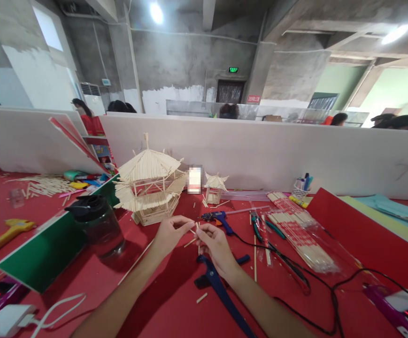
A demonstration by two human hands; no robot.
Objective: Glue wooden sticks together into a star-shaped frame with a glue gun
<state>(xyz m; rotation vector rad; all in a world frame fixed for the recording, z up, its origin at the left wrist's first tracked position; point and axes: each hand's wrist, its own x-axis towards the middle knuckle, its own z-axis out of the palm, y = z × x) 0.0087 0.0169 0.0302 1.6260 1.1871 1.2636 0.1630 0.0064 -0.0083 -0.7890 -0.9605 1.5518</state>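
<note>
My left hand (pixel 172 234) and my right hand (pixel 214 244) meet over the red table, fingertips pinched close together. Between them are small pieces of wooden stick (pixel 198 230); the left fingers pinch one short piece and the right fingers another. A blue-handled cutter (pixel 218 286) lies partly under my right hand and wrist. Just beyond the hands rests a blue glue gun (pixel 219 218). Behind my left hand stands a large pavilion model (pixel 149 183) made of wooden sticks. A smaller stick pavilion (pixel 215 188) stands farther back, near the white partition.
A dark-lidded water bottle (pixel 101 230) stands left beside a green board (pixel 49 249). Packs of wooden sticks (pixel 298 230), pliers (pixel 256 227) and a black cable (pixel 334 291) lie right. A white partition (pixel 253 155) closes off the back; people's heads show beyond it.
</note>
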